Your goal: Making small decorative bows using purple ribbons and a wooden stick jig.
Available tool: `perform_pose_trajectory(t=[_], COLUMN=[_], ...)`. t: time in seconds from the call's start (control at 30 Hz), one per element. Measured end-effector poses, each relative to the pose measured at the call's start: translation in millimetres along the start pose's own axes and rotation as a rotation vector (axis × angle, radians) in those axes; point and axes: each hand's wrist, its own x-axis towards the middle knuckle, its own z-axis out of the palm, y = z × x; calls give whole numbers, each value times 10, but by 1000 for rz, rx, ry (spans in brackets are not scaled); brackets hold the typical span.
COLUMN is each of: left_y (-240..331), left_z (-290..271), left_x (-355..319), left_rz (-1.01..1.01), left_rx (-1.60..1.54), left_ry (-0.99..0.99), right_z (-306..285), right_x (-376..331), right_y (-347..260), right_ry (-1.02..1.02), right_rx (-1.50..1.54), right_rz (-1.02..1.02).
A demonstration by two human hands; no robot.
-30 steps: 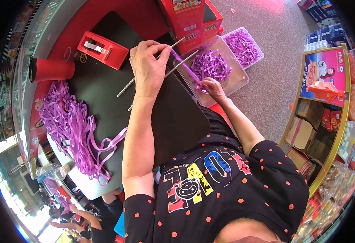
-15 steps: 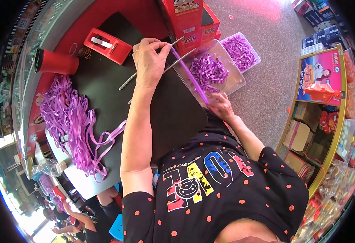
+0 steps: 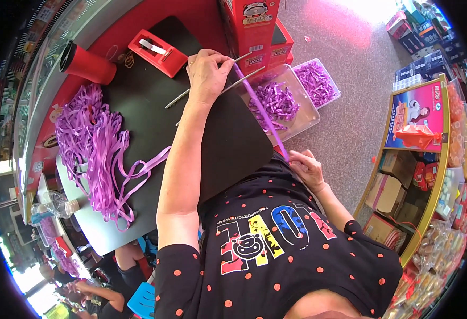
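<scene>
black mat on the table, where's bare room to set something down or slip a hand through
Bare mat lies between the heap of purple ribbons and the left forearm, below the red tape dispenser. Another patch sits right of that forearm. Crowded: the clear plastic tray of purple curls, and the taut purple strip between left hand and right hand.

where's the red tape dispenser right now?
Head view, upper left: the red tape dispenser sits at the far edge of the black mat, between the red cup and the left hand.
</scene>
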Motion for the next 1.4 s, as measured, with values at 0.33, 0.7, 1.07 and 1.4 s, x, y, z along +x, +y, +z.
perform_pose_trajectory(t=[0.33, 0.7, 1.07, 1.4], left_y=[-7, -33, -34, -28], left_z=[30, 75, 18, -45], left_x=[-10, -19, -36, -94], left_rz=[32, 75, 52, -25], left_rx=[-14, -28, -127, -92], left_ry=[65, 139, 97, 136], right_z=[-544, -973, 592, 1188], right_x=[17, 2150, 4375, 4037], right_y=[-776, -1833, -594, 231], right_ry=[141, 8, -171, -301], right_rx=[242, 438, 616, 878], right_rz=[175, -338, 33, 460])
